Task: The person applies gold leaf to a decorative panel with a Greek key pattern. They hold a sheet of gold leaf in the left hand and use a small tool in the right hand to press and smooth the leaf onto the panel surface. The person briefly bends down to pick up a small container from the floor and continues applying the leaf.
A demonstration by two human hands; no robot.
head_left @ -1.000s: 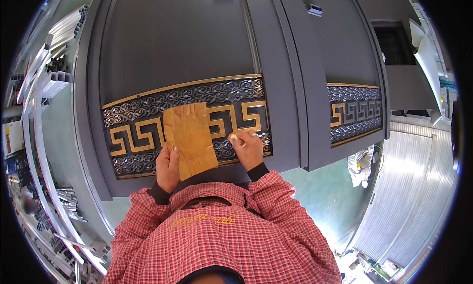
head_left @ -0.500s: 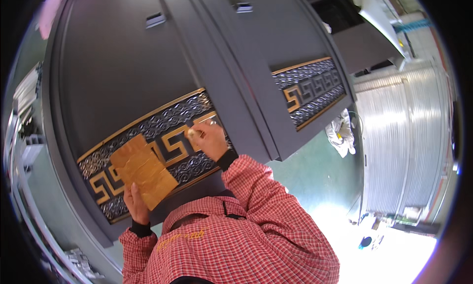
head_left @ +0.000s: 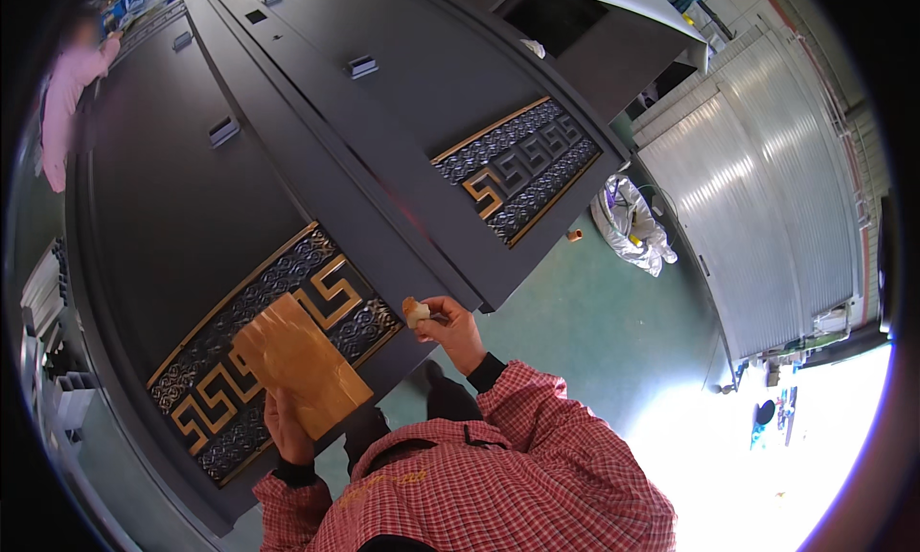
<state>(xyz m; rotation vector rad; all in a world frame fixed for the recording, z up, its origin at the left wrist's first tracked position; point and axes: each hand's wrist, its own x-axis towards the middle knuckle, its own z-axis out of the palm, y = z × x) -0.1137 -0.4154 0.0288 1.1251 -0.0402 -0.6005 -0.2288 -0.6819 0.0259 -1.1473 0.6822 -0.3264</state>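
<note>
My left hand (head_left: 289, 431) grips a gold-brown sheet (head_left: 311, 370), its surface shiny and creased, by the lower edge. The sheet hangs over a patterned band on a dark grey door panel (head_left: 182, 236) and hides the middle of the band. Gold angular key shapes (head_left: 335, 295) show on either side of it, between dark embossed strips. Pinched in the fingers of my right hand (head_left: 458, 336) is a small off-white wad (head_left: 416, 312) with an orange-brown stain. That hand is beside the panel's right border, apart from the band.
A second band (head_left: 522, 169) to the right has one gold key shape; its others are dark. Beyond the panels, a silvery bag (head_left: 628, 231) and a small copper-coloured piece (head_left: 575, 235) are on the green floor (head_left: 613, 332). Ribbed metal sheets (head_left: 757, 207) are farther right. Someone in pink (head_left: 65, 102) is far left.
My right hand has come away from the gold key shapes and drawn back to the right with the wad. The sheet stays in my left hand. The whole view has shifted.
</note>
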